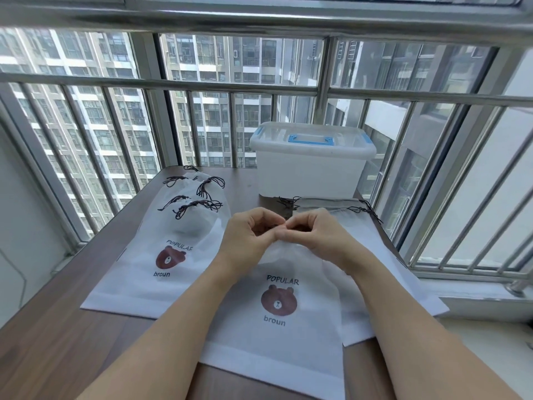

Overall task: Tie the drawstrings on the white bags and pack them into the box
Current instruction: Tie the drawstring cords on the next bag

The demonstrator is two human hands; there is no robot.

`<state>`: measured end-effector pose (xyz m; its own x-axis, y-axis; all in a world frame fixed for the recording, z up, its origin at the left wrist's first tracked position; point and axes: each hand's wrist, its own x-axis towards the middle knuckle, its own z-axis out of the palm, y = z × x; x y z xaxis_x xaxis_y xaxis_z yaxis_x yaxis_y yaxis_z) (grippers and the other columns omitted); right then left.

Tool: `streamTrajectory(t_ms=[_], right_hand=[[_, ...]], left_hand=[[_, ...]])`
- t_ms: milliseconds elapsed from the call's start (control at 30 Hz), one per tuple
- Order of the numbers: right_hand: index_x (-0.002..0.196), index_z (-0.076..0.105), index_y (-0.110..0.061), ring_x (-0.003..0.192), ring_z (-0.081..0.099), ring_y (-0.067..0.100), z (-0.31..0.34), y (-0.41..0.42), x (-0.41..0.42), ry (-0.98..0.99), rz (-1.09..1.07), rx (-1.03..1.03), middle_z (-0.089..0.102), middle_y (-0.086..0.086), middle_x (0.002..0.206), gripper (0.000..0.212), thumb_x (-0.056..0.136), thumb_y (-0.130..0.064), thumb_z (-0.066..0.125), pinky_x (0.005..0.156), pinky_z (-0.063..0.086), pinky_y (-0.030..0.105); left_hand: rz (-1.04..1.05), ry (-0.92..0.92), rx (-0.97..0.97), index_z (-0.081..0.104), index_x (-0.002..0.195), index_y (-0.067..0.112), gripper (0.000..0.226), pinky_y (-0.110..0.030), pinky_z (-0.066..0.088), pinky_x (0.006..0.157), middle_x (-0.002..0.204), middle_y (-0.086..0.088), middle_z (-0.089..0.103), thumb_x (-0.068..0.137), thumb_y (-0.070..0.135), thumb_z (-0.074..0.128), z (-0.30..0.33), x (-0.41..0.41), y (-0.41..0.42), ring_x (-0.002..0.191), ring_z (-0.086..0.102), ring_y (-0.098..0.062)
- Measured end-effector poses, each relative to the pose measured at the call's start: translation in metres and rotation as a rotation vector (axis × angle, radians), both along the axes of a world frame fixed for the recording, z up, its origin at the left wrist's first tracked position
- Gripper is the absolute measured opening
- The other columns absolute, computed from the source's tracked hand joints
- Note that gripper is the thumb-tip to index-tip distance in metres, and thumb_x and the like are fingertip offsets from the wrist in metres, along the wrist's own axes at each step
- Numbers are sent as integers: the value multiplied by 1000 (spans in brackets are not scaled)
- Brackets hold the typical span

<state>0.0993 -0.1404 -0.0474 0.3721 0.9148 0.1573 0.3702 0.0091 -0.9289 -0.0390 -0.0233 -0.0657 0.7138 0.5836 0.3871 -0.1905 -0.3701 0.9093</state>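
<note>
A white drawstring bag (277, 330) with a brown bear print lies flat in front of me on the wooden table (57, 327). My left hand (248, 235) and my right hand (317, 232) meet at its gathered top, fingers curled and pinching its dark drawstring, which is mostly hidden between my fingertips. A pile of white bags (161, 255) with knotted dark strings lies to the left. More white bags (372, 249) lie spread at the right, under the front one. The translucent box (311, 166) with a blue handle stands at the back, lid on.
A metal window railing (161, 83) runs behind and to the right of the table. A white sill (476, 295) lies along the right edge. Bare wood shows at the front left.
</note>
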Motion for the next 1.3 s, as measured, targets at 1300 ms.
streamTrajectory(t_ms=[1300], right_hand=[[97,63,-8,88,51,17,-14,12,-6,164,38,139,62,5,88,12,101,-18,58,81,38,33]], left_hand=[[14,67,-144,78,96,12,12,-18,54,80,90,0,78,84,15,78,0,0,-4,87,73,-10]])
